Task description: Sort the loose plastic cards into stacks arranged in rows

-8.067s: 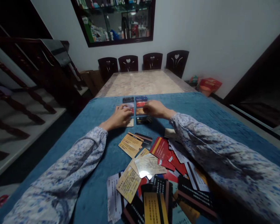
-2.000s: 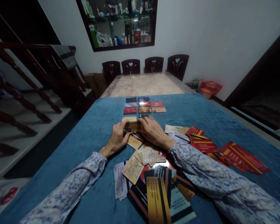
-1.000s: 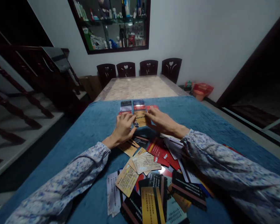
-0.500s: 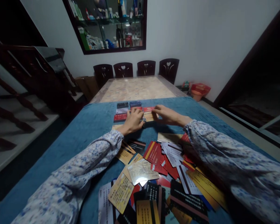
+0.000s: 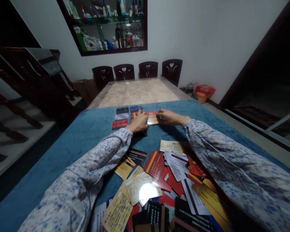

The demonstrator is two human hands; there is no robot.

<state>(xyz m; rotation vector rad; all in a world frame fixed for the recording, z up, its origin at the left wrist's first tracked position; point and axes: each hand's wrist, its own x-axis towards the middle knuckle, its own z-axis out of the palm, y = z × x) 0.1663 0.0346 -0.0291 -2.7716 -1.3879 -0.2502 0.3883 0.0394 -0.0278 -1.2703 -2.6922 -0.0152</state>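
Among the sorted piles on the blue cloth, a pale yellow card lies just in front of a red card. At the yellow card's left edge are the bent fingers of my left hand, partly covering the neighbouring cards. My right hand pinches the opposite edge, thumb and fingers close together. To the left sit neat piles: a red card, a silver card, a black card and a dark blue card.
Nearer me, a loose heap of mixed cards spreads between my forearms. The blue cloth covers the near part of the table; the patterned tabletop shows beyond it. Chairs line the far end.
My view has shifted slightly, so the cards and room sit a little differently. My left hand has moved slightly at the yellow card's left edge; my right hand stays at the other edge.
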